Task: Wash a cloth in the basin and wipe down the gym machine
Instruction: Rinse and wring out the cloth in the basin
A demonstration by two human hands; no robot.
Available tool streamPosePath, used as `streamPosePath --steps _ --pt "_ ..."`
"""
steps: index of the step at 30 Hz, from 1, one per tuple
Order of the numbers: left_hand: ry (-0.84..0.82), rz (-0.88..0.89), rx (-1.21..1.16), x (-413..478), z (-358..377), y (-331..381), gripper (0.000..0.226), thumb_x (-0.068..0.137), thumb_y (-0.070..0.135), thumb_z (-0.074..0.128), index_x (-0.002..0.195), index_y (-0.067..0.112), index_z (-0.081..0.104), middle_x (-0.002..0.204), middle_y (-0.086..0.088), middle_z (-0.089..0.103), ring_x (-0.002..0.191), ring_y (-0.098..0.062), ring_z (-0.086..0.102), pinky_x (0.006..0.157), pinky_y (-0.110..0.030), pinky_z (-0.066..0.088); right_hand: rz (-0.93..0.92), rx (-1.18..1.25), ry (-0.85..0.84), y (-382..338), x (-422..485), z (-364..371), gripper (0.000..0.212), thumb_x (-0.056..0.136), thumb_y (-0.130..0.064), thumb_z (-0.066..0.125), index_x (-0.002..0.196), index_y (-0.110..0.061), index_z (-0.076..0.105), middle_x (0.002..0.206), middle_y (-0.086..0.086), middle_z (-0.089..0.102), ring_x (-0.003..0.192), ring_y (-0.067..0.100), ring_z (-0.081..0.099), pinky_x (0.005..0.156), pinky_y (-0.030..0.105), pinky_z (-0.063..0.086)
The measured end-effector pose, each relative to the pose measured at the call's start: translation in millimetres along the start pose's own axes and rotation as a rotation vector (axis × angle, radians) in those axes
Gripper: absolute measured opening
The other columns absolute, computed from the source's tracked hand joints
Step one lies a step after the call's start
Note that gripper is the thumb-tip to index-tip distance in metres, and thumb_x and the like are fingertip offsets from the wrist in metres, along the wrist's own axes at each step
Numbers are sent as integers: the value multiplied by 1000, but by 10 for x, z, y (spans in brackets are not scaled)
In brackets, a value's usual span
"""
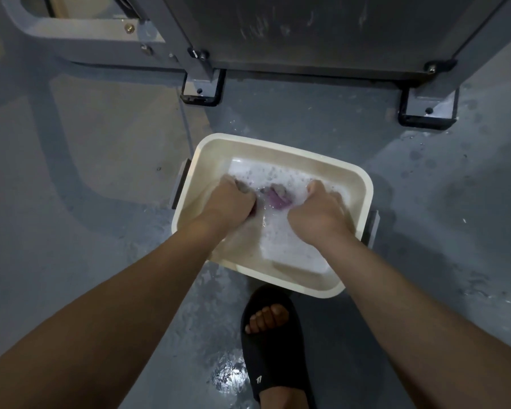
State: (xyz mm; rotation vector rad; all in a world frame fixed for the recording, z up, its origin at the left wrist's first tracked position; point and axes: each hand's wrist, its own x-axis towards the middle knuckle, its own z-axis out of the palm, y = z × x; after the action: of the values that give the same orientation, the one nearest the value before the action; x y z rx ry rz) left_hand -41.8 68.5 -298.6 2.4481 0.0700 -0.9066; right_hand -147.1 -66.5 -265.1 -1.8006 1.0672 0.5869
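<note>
Both hands, left hand [229,199] and right hand [319,212], are curled tight around a purple wet cloth [275,197] between them. They sit in foamy water inside a cream rectangular plastic basin [281,149] on the wet grey floor [101,202].

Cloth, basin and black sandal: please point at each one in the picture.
cloth [273,197], head view, purple fold between the hands
basin [281,146], head view, far rim
black sandal [270,361], head view, strap over the foot
</note>
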Motion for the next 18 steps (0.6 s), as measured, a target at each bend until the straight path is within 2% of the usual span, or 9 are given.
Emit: streamPosePath --steps 2,5,6,8,10,12,14,15,18 --pt "-77 11 -61 -25 0 4 8 92 11 58 84 8 56 63 -5 58 57 -20 56 43 -21 38 52 106 -3 -47 -15 -8 45 101 -39 45 143 -21 41 124 5 56 100 26 51 64 28 35" --pt "-176 30 -252 -107 -37 20 20 87 -2 59 78 14 53 61 -6 59 56 -20 56 40 -21 32 150 196 -32 -113 -10 40 66 101 -68 29 146 -26 52 144 9 54 121 30 55 80 30 48" --pt "-217 31 -318 -118 -55 12 22 86 -6 57 80 15 55 64 -5 63 62 -23 60 42 -22 36 183 308 -67 -108 8 77 73 95 -78 28 140 -30 59 143 8 55 119 34 60 86 38 55" --pt "-290 40 -443 -104 -84 -22 27 78 -9 54 83 16 62 75 -10 66 75 -31 63 60 -34 52 254 627 -160 -132 -8 107 73 89 -85 35 126 -30 65 128 5 61 92 36 70 80 49 63" --pt "-352 32 -574 -128 -122 -21 17 67 2 57 82 10 62 82 -19 59 83 -37 57 77 -48 49 246 725 -216 -122 13 113 65 91 -80 43 119 -26 65 114 3 65 79 30 70 71 45 65" --pt "-396 35 -643 -168 -156 -24 11 65 12 61 74 8 58 83 -19 54 85 -36 52 84 -51 45 222 696 -194 -128 -1 112 53 93 -68 56 113 -20 67 107 4 69 76 25 68 67 39 65" --pt "-406 86 -690 -213 -188 -29 13 69 14 60 73 3 55 84 -20 53 86 -36 54 88 -52 47 221 675 -144 -120 17 136 22 94 -32 66 105 -13 70 103 11 73 70 22 64 59 32 61" --pt "-398 125 -718 -236 -206 -32 18 69 15 61 75 0 53 85 -21 52 87 -36 54 88 -52 46 235 677 -126 -99 36 156 14 92 -16 63 103 -10 70 104 16 74 70 22 64 58 31 60" --pt "-355 268 -721 -314 -266 -10 30 68 15 60 64 -5 38 77 -20 37 83 -31 41 82 -46 37 235 648 18 -47 17 144 27 90 -3 55 113 -13 63 99 10 71 82 28 72 68 42 65"
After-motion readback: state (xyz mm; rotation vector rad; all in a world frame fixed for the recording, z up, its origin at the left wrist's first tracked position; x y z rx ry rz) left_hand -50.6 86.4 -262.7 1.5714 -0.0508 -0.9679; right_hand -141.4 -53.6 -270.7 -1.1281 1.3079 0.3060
